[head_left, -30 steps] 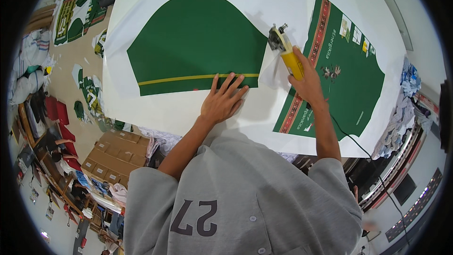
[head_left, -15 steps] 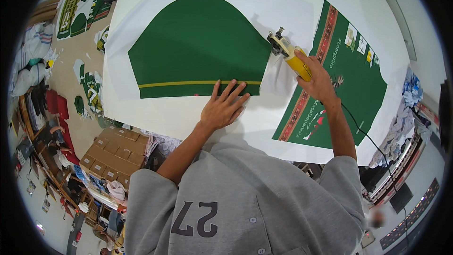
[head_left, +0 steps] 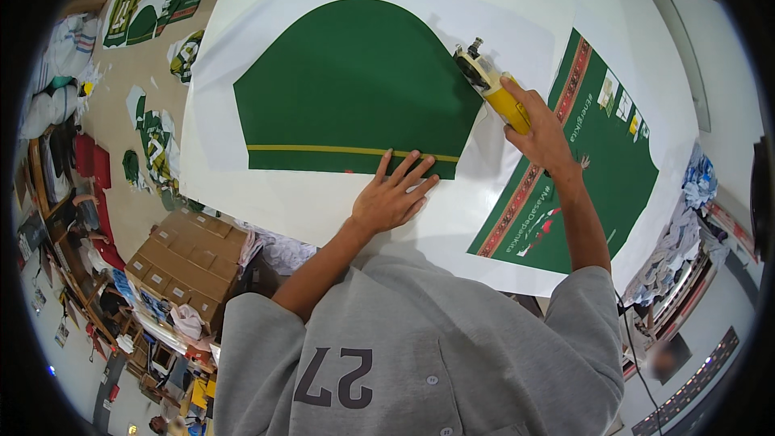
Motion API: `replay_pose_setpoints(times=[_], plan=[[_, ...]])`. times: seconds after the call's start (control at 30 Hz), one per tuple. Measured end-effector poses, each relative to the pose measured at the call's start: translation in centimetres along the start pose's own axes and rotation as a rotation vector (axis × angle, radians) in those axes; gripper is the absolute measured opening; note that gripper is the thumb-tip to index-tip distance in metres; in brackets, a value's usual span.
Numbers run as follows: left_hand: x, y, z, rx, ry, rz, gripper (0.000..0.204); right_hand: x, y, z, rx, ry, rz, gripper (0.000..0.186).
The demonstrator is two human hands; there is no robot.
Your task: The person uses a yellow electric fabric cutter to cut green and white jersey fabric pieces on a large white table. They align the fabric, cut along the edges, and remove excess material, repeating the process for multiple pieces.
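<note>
On the white table a green fabric piece (head_left: 347, 81), shaped like a sleeve with a domed top and a yellow stripe near its straight edge, lies flat on white material. My left hand (head_left: 395, 192) rests over that striped edge, fingers spread and pressing down. My right hand (head_left: 537, 125) grips the yellow body of an electric rotary cutter (head_left: 507, 105). The cutter's metal head touches or overlaps the right curved edge of the green piece; its blade cannot be made out. Right of it, partly under my right forearm, is a larger green printed panel (head_left: 605, 169) with a patterned red border.
The white tabletop (head_left: 234, 202) surrounds the fabric. Cardboard boxes (head_left: 190, 250) stand off its lower left side. Printed green pieces (head_left: 153, 141) lie on the floor at left. Bundled cloth (head_left: 674, 234) is piled beyond the right edge. A black cable (head_left: 638, 363) hangs at lower right.
My view has shifted slightly, so the table and fabric sit a little differently. The cutter head has moved up along the right edge of the green piece. My left hand stays on the striped edge.
</note>
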State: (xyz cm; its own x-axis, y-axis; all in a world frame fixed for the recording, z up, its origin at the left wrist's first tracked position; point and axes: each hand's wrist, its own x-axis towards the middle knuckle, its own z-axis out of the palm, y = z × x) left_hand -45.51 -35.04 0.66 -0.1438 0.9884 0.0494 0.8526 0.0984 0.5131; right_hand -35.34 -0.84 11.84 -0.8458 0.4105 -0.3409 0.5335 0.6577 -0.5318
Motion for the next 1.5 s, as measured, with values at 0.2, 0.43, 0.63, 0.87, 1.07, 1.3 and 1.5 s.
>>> replay_pose_setpoints(times=[0.2, 0.43, 0.63, 0.87, 1.07, 1.3, 1.5], plan=[[0.0, 0.0, -0.2, -0.021, 0.002, 0.001, 0.052, 2.7, -1.1, -0.4, -0.027, -0.002, -0.033, 0.088], [0.0, -0.1, 0.0, -0.040, 0.039, 0.000, 0.049, 7.3, -2.2, -1.4, -0.028, -0.006, -0.130, 0.089], [-0.2, -0.1, 0.1, -0.032, 0.042, -0.002, 0.049, 11.8, -3.2, -2.3, -0.029, -0.045, -0.206, 0.087], [-0.1, 0.0, 0.1, -0.021, 0.049, -0.012, 0.044, 16.6, -5.3, -3.7, -0.171, -0.165, -0.227, 0.090], [-0.1, -0.2, 0.3, -0.008, 0.086, -0.011, 0.042, 20.9, -6.1, -4.6, -0.168, -0.197, -0.447, 0.088], [-0.1, -0.3, 0.7, -0.020, 0.080, -0.003, 0.040, 24.7, -9.1, -4.6, -0.292, -0.276, -0.486, 0.093], [-0.1, -0.3, 0.3, 0.005, 0.069, 0.015, 0.039, 27.7, -12.5, -4.4, -0.365, -0.380, -0.492, 0.092]])
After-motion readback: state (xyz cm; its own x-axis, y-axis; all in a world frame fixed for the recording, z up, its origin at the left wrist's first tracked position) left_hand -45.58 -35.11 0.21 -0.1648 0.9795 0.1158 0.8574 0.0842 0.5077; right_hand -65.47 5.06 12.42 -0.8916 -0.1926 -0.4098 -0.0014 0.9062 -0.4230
